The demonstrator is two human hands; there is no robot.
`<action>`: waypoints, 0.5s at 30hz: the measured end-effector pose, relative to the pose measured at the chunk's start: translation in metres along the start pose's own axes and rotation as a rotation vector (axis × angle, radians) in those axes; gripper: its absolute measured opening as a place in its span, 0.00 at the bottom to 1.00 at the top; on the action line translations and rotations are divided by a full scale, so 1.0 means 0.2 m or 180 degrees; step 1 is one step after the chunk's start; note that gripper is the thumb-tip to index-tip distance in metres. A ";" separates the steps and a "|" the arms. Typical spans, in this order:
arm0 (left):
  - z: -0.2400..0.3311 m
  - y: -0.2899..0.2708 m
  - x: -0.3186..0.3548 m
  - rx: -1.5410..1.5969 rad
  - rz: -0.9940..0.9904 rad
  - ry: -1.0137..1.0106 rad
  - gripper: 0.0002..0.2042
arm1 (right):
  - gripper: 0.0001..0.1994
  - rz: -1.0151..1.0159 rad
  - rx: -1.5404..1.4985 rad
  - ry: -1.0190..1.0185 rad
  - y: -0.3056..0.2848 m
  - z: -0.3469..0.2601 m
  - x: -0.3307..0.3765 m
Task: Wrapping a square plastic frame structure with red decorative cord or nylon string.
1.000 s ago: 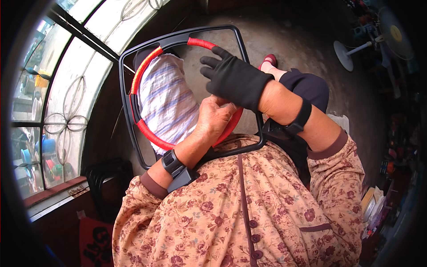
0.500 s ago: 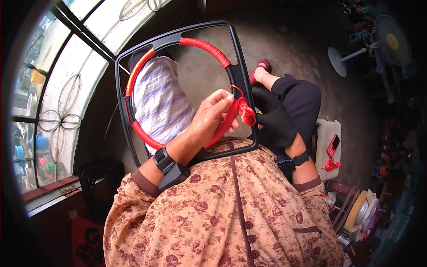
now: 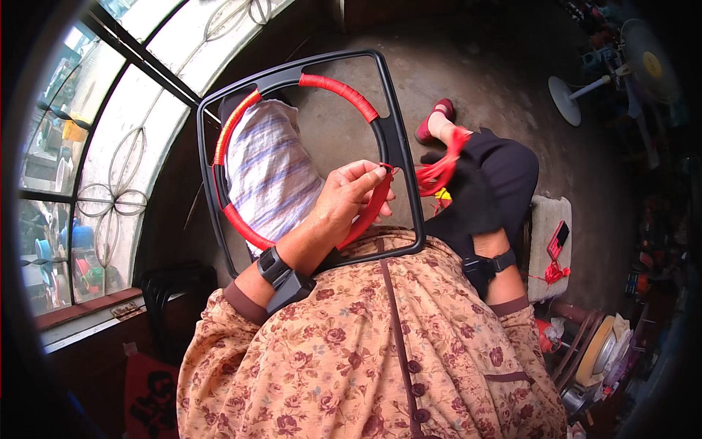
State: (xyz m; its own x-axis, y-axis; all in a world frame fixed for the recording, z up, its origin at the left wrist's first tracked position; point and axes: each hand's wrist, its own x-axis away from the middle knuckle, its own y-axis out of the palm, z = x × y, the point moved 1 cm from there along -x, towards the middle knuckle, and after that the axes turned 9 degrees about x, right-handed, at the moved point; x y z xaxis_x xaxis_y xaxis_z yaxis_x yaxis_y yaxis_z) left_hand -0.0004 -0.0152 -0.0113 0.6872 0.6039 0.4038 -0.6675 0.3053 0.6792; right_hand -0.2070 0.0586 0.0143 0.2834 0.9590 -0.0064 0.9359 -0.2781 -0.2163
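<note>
1. At the frame's (image 3: 398, 139) lower right rim, the left hand (image 3: 344, 201) has its grip closed on the ring, thumb and fingertips (image 3: 376, 173) pinching red cord (image 3: 387, 170) against it.
2. That frame is black, squarish outside with a round opening inside; it stands tilted on the person's lap, its bottom edge against the flowered blouse (image 3: 365, 344).
3. Red cord wrapping (image 3: 340, 91) covers parts of the ring: a stretch at the top, a stretch down the left side, and the bottom arc under the left hand. Bare black shows between these stretches.
4. Right of the frame, the right hand (image 3: 468, 201) wears a black glove and is clenched on a bunch of loose red cord (image 3: 439, 175); a strand runs from it back toward the left fingertips.
5. Both wrists carry black bands (image 3: 281, 274).
6. Through the frame's opening a striped cloth bundle (image 3: 267, 172) shows, lying beyond it.
7. Beyond the right hand, the person's knee in dark trousers (image 3: 504, 164) and a red shoe (image 3: 435, 117) rest over the concrete floor (image 3: 497, 66).
8. Beside the right forearm sits a pale stool (image 3: 545, 252) with a small red object and more red cord on it.
9. Farther right stands a fan (image 3: 636, 62); to the left, a window (image 3: 80, 161) with curved metal bars.
</note>
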 end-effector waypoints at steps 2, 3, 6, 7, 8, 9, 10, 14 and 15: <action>0.00 0.00 0.02 -0.0139 0.0046 -0.0051 0.08 | 0.12 0.0166 -0.1127 0.0724 -0.04 -0.05 -0.01; 0.02 0.02 0.03 -0.0030 0.0075 -0.0214 0.09 | 0.13 0.0151 -0.1602 0.0523 -0.10 0.01 0.01; 0.00 0.02 0.02 0.0224 -0.0006 -0.0323 0.09 | 0.18 0.0044 -0.3027 -0.0105 -0.26 0.22 0.05; -0.02 0.01 0.02 0.0374 -0.0105 -0.0265 0.09 | 0.19 -0.0015 -0.3506 -0.0314 -0.28 0.26 0.06; -0.02 0.02 0.02 0.0372 -0.0091 -0.0255 0.09 | 0.21 -0.0278 -0.3559 -0.0336 -0.26 0.29 0.08; -0.01 0.02 0.01 0.0469 0.0020 -0.0170 0.09 | 0.21 -0.0274 -0.3567 -0.0331 -0.24 0.29 0.10; 0.00 0.03 0.01 0.0565 0.0132 -0.0084 0.09 | 0.18 -0.0343 -0.3739 -0.0081 -0.21 0.29 0.11; 0.03 0.06 0.00 0.0472 0.0205 0.0018 0.09 | 0.16 0.0229 -0.3564 0.0425 -0.18 0.28 0.17; 0.03 0.06 0.00 0.0475 0.0235 0.0033 0.09 | 0.16 0.0925 -0.3184 0.0662 -0.18 0.28 0.18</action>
State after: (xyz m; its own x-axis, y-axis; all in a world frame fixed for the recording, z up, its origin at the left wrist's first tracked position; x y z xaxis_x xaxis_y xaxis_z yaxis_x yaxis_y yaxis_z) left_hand -0.0067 -0.0173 0.0006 0.6343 0.6284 0.4503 -0.6655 0.1475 0.7316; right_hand -0.2414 0.1064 -0.0324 0.4654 0.8464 0.2588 0.5460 -0.5046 0.6687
